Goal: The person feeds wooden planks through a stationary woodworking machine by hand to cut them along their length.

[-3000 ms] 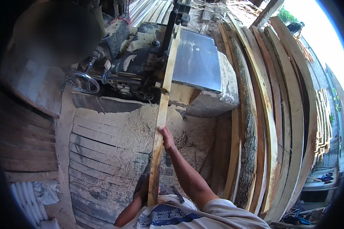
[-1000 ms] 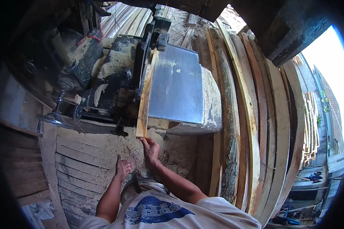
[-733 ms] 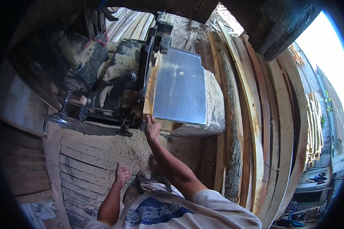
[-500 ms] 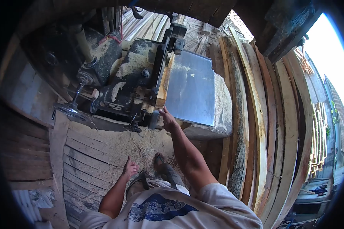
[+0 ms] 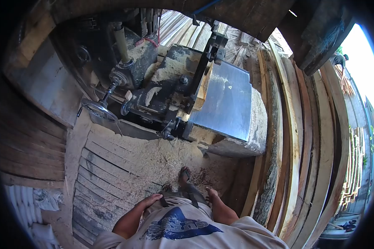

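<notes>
My left hand is down at my left hip, close to my trousers, with its fingers stretched out and nothing held. Beside my right thigh hangs my right hand, fingers loosely apart and likewise holding nothing. In front of me stands a woodworking machine with a smooth metal table. A wooden board stands on edge along the machine's black fence. Neither hand touches the board or the machine. Sawdust covers part of the machine's black bed.
A shiny handwheel sticks out at the machine's left. Long planks lie stacked along the right. Sawdust covers the slatted floor by my feet. Dark beams hang overhead. A person is in the far right background.
My right hand has drawn back from the near end of the board to beside my thigh. My left hand has dropped to my hip. The view has shifted, placing the machine farther right.
</notes>
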Motion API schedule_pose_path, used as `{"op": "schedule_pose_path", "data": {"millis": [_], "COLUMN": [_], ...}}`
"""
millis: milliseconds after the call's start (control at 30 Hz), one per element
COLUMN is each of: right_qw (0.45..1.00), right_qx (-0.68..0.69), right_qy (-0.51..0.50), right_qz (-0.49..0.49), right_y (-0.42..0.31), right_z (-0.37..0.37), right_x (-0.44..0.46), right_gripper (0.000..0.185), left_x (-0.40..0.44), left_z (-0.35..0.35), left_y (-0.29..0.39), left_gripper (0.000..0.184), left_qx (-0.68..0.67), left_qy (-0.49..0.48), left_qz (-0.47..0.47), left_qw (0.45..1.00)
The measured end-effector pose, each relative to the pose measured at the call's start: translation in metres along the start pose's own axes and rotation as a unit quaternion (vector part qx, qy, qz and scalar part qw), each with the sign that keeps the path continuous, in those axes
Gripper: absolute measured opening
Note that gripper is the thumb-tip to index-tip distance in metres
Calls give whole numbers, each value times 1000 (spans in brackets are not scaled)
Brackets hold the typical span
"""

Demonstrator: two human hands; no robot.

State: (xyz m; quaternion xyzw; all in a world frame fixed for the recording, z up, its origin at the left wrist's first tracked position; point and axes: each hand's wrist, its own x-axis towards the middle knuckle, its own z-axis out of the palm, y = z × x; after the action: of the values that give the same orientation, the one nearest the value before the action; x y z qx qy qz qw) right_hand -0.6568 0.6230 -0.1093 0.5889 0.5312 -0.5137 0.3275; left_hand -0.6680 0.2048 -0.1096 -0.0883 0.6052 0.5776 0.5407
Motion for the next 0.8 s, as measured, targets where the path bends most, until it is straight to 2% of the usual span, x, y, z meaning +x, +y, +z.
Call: {"op": "schedule_pose_path", "data": {"millis": [100,200,300,400,500,600,667,700,733,767,800], "right_qw": [1000,998,990,981,974,974,977,979,979,925,783], "right_qx": [-3,52,119,155,168,168,156,115,73,-212,-448], "right_qy": [8,9,-12,-55,-84,-87,-85,-84,-82,-77,-1], "right_qz": [17,-19,-70,-106,-123,-123,-115,-144,-174,-304,-432], "right_y": [38,50,41,23,24,33,42,49,58,72,85], "right_z": [-22,-21,-10,9,28,39,40,37,32,17,2], "right_x": [5,9,-12,-31,-41,-42,-42,-37,-24,1,26], "right_gripper": [67,73,75,78,78,81,80,78,77,73,70], "left_x": [-15,-14,-17,-22,-37,-49,-37,-31,-33,-35,-36], "left_z": [-8,-20,-26,-32,-24,-15,-21,-22,-19,-16,-14], "left_y": [-10,-25,-32,-20,-8,-4,-27,-42,-49,-55,-62], "left_gripper": [59,66,65,61,59,62,63,63,63,64,64], "left_qx": [49,-9,-31,92,118,103,85,75,40,22,4], "left_qy": [31,-41,-67,-72,-18,-10,-55,-78,-75,-76,-75], "left_qz": [4,-24,-100,-127,-128,-106,-77,-61,-92,-87,-81], "left_qw": [998,999,992,985,984,989,992,992,992,993,994]}}
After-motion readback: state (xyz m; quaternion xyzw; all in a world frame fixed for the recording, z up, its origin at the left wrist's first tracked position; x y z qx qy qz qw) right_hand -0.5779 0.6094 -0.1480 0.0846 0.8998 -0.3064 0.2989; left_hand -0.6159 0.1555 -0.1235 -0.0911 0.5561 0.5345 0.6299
